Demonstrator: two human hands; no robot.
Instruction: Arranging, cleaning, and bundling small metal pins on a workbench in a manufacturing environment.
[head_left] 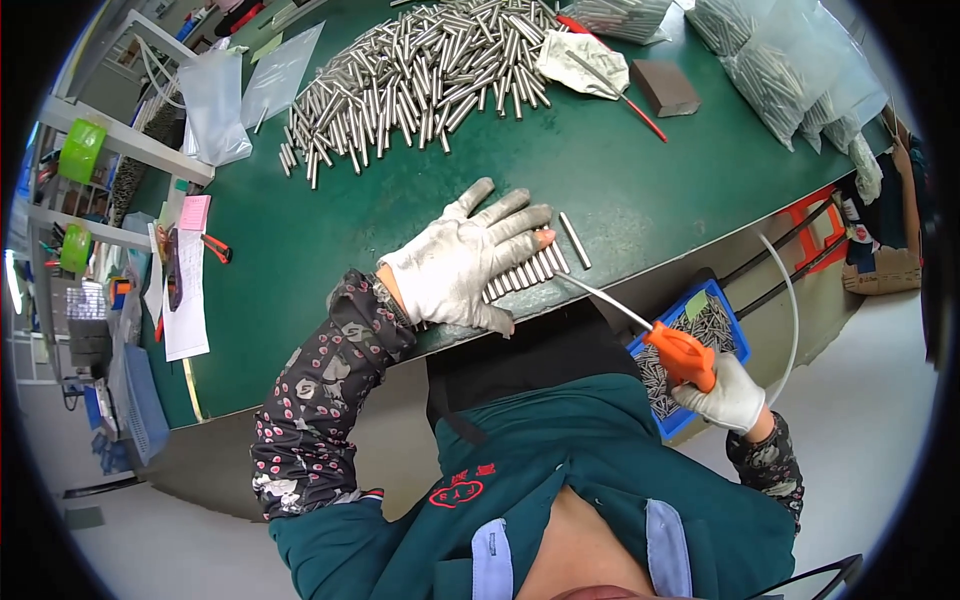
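My left hand (pixel 462 255), in a white work glove with one bare fingertip showing, lies flat with fingers spread over a row of metal pins (pixel 530 272) at the table's front edge. Part of the row is hidden under the palm. One separate pin (pixel 574 240) lies just right of the fingertips. In my gloved right hand (pixel 730 398), right of the table edge, is an orange air blow gun (pixel 680 355). Its long thin metal nozzle points up-left, and the tip is close to the right end of the row.
A large heap of pins (pixel 420 80) covers the far table. Bagged pins (pixel 770 80), a brown block (pixel 665 88) and a red-handled tool on a white cloth (pixel 585 65) lie far right. A blue bin (pixel 739 336) of pins stands below the edge, near a pale hose (pixel 793 320).
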